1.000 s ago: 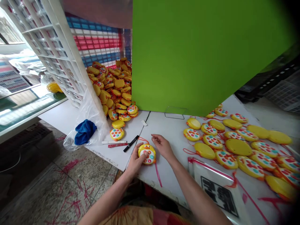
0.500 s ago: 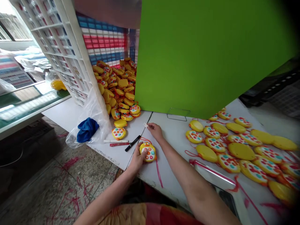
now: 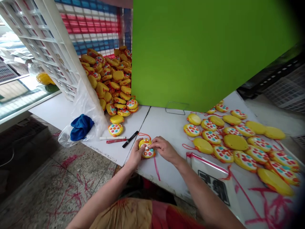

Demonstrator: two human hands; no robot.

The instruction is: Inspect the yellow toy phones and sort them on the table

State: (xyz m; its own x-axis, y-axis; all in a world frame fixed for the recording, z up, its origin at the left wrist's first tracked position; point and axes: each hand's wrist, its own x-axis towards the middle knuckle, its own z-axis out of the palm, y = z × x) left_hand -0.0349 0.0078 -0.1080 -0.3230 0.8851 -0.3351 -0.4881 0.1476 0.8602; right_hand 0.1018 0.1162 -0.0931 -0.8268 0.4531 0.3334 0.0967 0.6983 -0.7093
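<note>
A yellow duck-shaped toy with coloured dots and a red cord loop lies face up near the table's front edge. My left hand grips it from the left, thumb on the dotted face. On its right side, my right hand is pinched over the dots, fingertips at the toy's surface. A small white piece shows at those fingertips, its kind too small to tell. Just left of the toy lie a black marker, a white pen and a red pen.
A heap of duck toys spills from a white plastic crate. More toys spread across the right side, beside a clear zip bag. A green board stands behind. A blue cloth rests on plastic film at left.
My right hand has come back from beyond the toy, bringing the small white piece down onto its dotted face. My left hand keeps its hold. The view has shifted slightly.
</note>
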